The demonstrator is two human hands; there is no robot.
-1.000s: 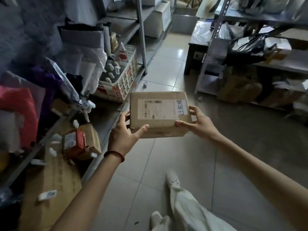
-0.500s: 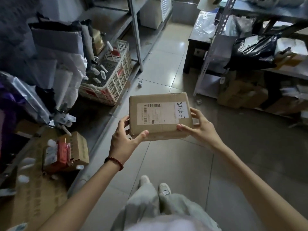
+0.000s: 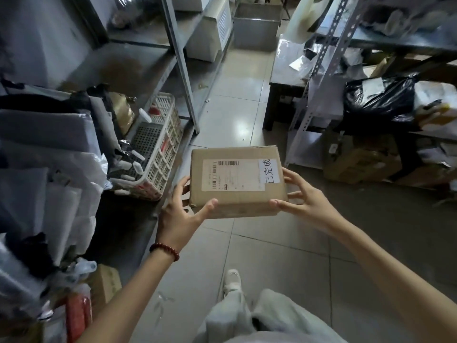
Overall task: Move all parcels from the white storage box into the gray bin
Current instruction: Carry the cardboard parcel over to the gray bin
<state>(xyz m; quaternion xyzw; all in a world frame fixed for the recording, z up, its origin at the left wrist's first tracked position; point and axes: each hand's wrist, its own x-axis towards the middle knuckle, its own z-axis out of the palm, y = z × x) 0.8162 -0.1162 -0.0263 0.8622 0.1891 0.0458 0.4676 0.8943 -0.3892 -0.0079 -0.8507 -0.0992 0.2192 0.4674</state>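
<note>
Change: the cardboard parcel [image 3: 236, 180] is carried further down the aisle than half a second ago; the white lattice basket [image 3: 158, 164] is now drawn level with it, and more of the gray bin [image 3: 257, 30] is revealed ahead.
Stride: one white shoe [image 3: 232, 280] is set forward on the tiled floor.
Left hand [image 3: 181, 214]: the parcel's left end is clasped, thumb laid on the near edge, fingers curled round the side.
Right hand [image 3: 304, 201]: the right end is gripped by spread fingertips, thumb at the near corner.
Parcel: held level in the air between both hands, well apart from the bin.
Step in hand: transport is judged to be under way.
Gray bin: seen open-topped on the floor at the aisle's far end.
Next move: the walk is to be continued, then the parcel lowered past the rim and released.
</note>
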